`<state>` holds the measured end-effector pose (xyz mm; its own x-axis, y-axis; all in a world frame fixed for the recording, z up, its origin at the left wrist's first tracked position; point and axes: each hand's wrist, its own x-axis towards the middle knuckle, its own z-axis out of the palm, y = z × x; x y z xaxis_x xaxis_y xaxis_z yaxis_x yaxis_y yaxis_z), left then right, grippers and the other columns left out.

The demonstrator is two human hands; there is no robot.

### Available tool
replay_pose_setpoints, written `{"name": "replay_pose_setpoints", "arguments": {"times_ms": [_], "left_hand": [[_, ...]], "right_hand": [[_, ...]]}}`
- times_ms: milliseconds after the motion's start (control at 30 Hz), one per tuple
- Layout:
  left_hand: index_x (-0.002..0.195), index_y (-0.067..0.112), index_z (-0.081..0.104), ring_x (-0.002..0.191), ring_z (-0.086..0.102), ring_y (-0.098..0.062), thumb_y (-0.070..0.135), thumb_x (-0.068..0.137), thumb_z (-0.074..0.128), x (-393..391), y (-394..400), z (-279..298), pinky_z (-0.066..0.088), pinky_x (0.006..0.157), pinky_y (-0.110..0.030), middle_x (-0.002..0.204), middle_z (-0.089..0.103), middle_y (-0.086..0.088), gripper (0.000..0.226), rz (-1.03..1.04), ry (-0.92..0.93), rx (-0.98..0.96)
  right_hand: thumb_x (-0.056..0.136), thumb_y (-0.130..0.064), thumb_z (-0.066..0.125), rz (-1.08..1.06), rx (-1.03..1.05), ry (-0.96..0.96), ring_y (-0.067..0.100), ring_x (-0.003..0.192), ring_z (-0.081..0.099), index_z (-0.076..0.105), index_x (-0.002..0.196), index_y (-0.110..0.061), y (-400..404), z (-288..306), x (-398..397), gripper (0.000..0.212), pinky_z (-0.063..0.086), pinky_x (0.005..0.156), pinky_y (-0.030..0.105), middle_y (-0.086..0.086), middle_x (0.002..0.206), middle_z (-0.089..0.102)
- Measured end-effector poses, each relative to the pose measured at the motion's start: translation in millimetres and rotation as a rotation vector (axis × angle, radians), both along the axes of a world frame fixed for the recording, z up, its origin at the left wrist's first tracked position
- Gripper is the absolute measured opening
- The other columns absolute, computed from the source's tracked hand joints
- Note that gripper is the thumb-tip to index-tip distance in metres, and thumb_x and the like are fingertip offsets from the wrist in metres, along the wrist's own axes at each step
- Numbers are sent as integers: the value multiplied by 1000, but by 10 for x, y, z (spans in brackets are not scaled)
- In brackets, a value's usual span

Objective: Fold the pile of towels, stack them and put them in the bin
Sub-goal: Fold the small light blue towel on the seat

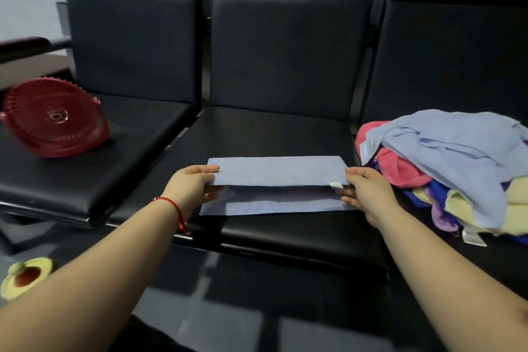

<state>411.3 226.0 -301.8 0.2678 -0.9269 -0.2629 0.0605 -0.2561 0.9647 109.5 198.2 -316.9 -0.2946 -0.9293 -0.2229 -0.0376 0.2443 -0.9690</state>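
Between the two hands lies a blue towel (274, 173), half folded on the middle chair seat (274, 237). It looks soft, light and floppy, so the end corners are the best spots to hold. Its long side runs from left to right. The left hand (190, 184) and the right hand (367, 191) each pinch one end of the top flap. Just right of the right hand sits the pile of towels (454, 168). Far left of the left hand sits a red basket (54, 118).
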Motion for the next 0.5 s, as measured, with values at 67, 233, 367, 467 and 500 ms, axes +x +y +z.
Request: {"name": "replay_pose_setpoints", "arguments": {"times_ms": [67,233,367,467,500], "left_hand": [[92,13,64,83,66,-25,-3,94,44,-6,77,-23,57,57,-24,107,61,-15,26,-3,-22,9],[112,13,60,74,65,-20,0,95,44,-19,232,-186,56,59,-23,106,59,-9,27,-14,-140,1],[119,15,60,72,68,-17,3,92,44,-29,235,-230,50,53,-21,95,63,-1,34,-48,-343,-22],[120,18,60,74,69,-15,6,90,45,-31,222,-225,46,53,-21,95,66,-3,35,-95,-486,-7],[118,19,60,71,68,-13,8,90,46,-28,214,-226,45,53,-21,91,66,-3,34,-104,-530,0]], "right_hand": [[95,-9,49,18,-10,52,18,72,66,57,102,-17,97,-17,-7,13,48,51,21,12,106,63],[92,-7,50,101,-39,264,15,66,63,56,113,-16,242,-78,9,24,44,52,23,11,96,65],[93,-9,51,117,-55,373,13,57,61,54,114,-20,242,-104,20,24,40,51,22,12,90,64],[92,-11,53,132,-62,454,14,53,60,55,113,-20,221,-141,9,23,42,55,25,10,86,63],[91,-12,54,135,-63,479,14,52,59,55,112,-21,213,-143,7,23,42,55,25,7,82,62]]}}
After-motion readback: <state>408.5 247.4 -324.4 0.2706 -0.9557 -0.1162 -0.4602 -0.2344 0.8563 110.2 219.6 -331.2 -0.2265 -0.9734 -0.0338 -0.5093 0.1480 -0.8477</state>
